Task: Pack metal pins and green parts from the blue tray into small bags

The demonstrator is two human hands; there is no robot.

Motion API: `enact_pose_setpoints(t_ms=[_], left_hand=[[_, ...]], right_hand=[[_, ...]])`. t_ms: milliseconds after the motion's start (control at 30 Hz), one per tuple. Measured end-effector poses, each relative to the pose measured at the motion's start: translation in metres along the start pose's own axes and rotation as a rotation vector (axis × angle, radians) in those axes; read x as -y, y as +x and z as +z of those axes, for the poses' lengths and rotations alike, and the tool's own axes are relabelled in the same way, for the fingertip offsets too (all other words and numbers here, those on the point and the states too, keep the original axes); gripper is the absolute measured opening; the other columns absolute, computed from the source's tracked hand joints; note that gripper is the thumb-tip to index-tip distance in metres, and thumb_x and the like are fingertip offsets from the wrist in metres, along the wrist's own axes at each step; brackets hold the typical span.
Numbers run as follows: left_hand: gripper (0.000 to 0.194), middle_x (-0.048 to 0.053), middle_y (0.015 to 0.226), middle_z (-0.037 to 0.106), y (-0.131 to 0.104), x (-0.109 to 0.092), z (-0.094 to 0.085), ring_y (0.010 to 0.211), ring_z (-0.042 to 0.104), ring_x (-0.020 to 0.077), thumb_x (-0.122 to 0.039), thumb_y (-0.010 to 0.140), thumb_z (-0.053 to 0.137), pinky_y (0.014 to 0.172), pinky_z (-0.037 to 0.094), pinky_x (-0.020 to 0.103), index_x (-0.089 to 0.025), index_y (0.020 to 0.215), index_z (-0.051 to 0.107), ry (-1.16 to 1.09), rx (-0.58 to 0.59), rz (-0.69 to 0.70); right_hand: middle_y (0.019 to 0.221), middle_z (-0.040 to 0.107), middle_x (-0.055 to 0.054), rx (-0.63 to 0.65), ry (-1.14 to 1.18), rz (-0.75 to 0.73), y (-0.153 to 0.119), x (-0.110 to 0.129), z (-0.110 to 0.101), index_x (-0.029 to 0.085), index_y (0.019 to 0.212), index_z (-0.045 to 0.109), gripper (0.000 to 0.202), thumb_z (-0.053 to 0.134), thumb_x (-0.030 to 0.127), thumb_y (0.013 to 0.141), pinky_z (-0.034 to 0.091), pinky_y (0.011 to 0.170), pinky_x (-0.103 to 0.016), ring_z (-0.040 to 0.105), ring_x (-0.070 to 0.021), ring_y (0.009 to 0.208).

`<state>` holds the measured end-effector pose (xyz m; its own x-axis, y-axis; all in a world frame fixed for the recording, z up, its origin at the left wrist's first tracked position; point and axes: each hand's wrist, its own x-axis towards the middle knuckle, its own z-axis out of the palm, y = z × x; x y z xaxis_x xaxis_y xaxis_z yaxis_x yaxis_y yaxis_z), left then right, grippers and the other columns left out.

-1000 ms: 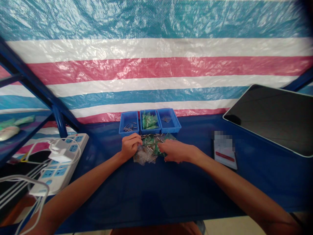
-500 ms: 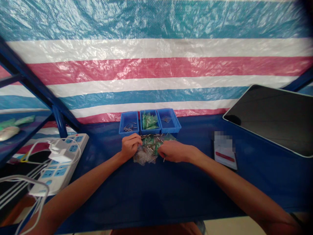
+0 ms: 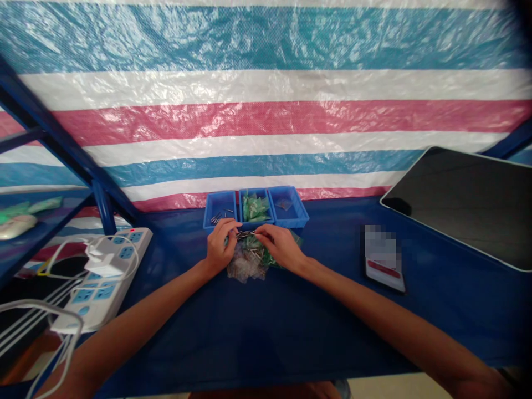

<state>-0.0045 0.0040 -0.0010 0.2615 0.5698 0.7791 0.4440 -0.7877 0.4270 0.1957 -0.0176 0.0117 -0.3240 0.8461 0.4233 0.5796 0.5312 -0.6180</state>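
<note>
My left hand [image 3: 221,245] is at the left side of a pile of small plastic bags [image 3: 246,264] and metal pins, its fingers closed around something too small to make out. Across the pile, my right hand [image 3: 280,244] pinches a thin metal pin [image 3: 254,233] between thumb and fingertips. Behind the hands stand three blue trays: the left tray [image 3: 206,211] holds a few metal pins, the middle one green packets [image 3: 255,206], the right one [image 3: 300,214] a clear packet [image 3: 284,204].
A phone [image 3: 382,277] lies on the blue table [image 3: 332,327] at the right, in front of a dark screen [image 3: 469,205]. On the left are a white power strip [image 3: 120,288] with cables and a blue metal frame [image 3: 70,138]. A striped sheet [image 3: 266,122] hangs behind.
My right hand has moved left and away from me, to the far side of the pile near my left hand. The fingers of my left hand have shifted slightly toward the trays.
</note>
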Motion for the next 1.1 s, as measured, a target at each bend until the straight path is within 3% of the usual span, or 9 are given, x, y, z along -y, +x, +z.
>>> enact_pose_setpoints(t_ms=[133, 267, 467, 700, 967, 1100], left_hand=[[0.019, 0.009, 0.098, 0.061, 0.001, -0.001, 0.001, 0.09, 0.058, 0.016, -0.012, 0.088, 0.047, 0.078, 0.049, 0.029, -0.015, 0.101, 0.061, 0.004, 0.054, 0.01], [0.018, 0.008, 0.098, 0.06, 0.002, -0.003, 0.003, 0.075, 0.057, 0.0112, -0.014, 0.087, 0.051, 0.069, 0.05, 0.025, -0.016, 0.102, 0.061, -0.024, 0.087, 0.022], [0.018, 0.007, 0.099, 0.06, 0.001, -0.001, 0.004, 0.081, 0.059, 0.0125, -0.021, 0.086, 0.057, 0.067, 0.051, 0.023, -0.018, 0.103, 0.064, -0.039, 0.186, 0.048], [0.012, 0.006, 0.092, 0.063, -0.001, 0.003, 0.005, 0.083, 0.06, 0.0133, -0.023, 0.084, 0.061, 0.074, 0.051, 0.025, -0.017, 0.094, 0.065, -0.038, 0.237, 0.108], [0.011, 0.006, 0.09, 0.062, 0.001, -0.003, 0.002, 0.073, 0.058, 0.0104, -0.022, 0.088, 0.055, 0.069, 0.049, 0.023, -0.015, 0.088, 0.063, -0.011, 0.227, 0.061], [0.012, 0.005, 0.087, 0.061, 0.002, -0.005, 0.002, 0.066, 0.054, 0.0087, -0.022, 0.088, 0.054, 0.063, 0.047, 0.021, -0.015, 0.086, 0.063, -0.029, 0.19, 0.042]], right_hand=[[0.082, 0.067, -0.004, -0.13, 0.066, -0.025, -0.009, -0.006, 0.009, 0.018, 0.088, 0.065, 0.016, 0.051, 0.025, 0.091, 0.042, 0.069, -0.025, 0.059, -0.0152, 0.073], [0.071, 0.063, -0.002, -0.197, 0.097, 0.028, -0.011, -0.01, 0.011, 0.017, 0.078, 0.065, 0.024, 0.052, 0.032, 0.091, 0.04, 0.062, -0.024, 0.055, -0.0137, 0.063], [0.062, 0.058, 0.0, -0.2, 0.099, 0.069, -0.012, -0.012, 0.016, 0.017, 0.068, 0.061, 0.035, 0.047, 0.037, 0.093, 0.035, 0.057, -0.024, 0.052, -0.0125, 0.057], [0.059, 0.056, 0.0, -0.185, 0.105, 0.046, -0.014, -0.013, 0.019, 0.017, 0.064, 0.061, 0.04, 0.045, 0.039, 0.093, 0.035, 0.058, -0.024, 0.052, -0.0122, 0.056], [0.077, 0.064, -0.002, -0.206, 0.19, 0.095, -0.015, -0.005, 0.014, 0.018, 0.088, 0.062, 0.025, 0.047, 0.037, 0.092, 0.041, 0.061, -0.024, 0.056, -0.0138, 0.065], [0.077, 0.064, -0.002, -0.213, 0.19, 0.087, -0.016, -0.003, 0.013, 0.018, 0.086, 0.062, 0.025, 0.045, 0.036, 0.092, 0.042, 0.063, -0.025, 0.057, -0.0146, 0.066]])
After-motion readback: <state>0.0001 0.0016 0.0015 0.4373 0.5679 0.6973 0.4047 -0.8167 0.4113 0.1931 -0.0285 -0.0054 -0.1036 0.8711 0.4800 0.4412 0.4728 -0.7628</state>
